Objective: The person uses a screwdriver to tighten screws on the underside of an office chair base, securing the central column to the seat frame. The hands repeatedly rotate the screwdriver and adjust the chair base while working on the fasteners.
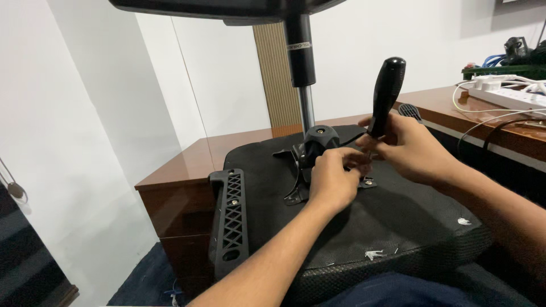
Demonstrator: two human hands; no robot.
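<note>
An office chair seat [398, 222] lies upside down in front of me, its black fabric underside facing up. A black metal mechanism plate [310, 156] is fixed at its middle, with a gas lift column [301, 68] rising from it. My right hand [412, 150] grips a screwdriver [387, 94] with a black handle, held upright with its tip down at the plate's edge. My left hand [333, 179] rests on the plate beside the screwdriver tip, fingers pinched around the spot. A screw [368, 182] sits in the plate's corner just below my fingers.
A black plastic armrest bracket [232, 213] is bolted to the seat's left edge. A brown wooden desk [193, 165] stands behind the seat. A white power strip [512, 94] with cables lies on the desk at the right. The chair's base [227, 8] hangs overhead.
</note>
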